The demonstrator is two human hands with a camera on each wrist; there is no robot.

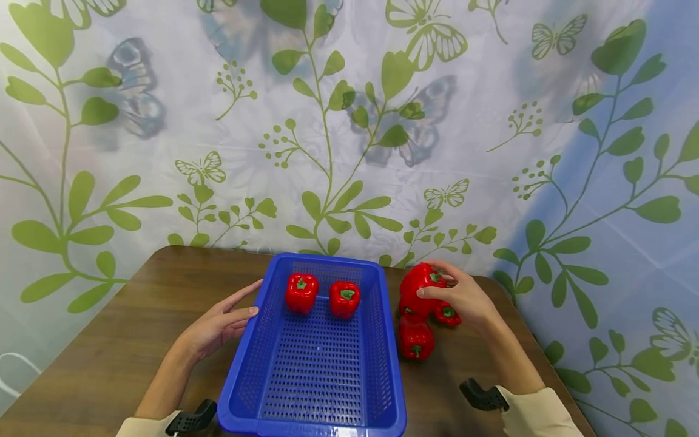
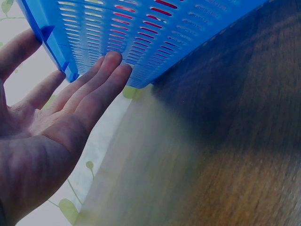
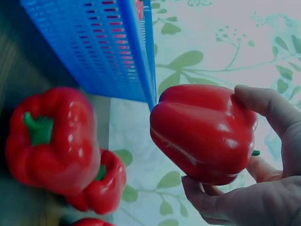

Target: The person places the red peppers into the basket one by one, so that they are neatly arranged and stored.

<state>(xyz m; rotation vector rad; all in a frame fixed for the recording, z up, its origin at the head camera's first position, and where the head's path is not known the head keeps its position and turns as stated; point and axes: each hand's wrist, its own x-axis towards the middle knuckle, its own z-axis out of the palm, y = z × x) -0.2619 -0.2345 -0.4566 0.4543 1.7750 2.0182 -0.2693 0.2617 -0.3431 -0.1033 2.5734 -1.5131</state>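
Blue basket (image 1: 311, 429) nearest; left hand (image 1: 215, 328), fingers extended, touches its side. Right hand (image 1: 459, 297) grips red pepper (image 3: 202, 134) by fingertips; glossy skin could cause slip.

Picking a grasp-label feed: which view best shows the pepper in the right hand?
Right wrist: the held pepper appears large, most of its body unobstructed. Head shows it smaller, partly covered by the right hand, stem visible. Left wrist: can't make it out.

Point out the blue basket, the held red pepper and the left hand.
Blue basket (image 1: 315, 373): head view, on the bare perforated floor.
Held red pepper (image 3: 201, 134): right wrist view, on the middle of its side.
Left hand (image 1: 214, 329): head view, on the middle of the hand.
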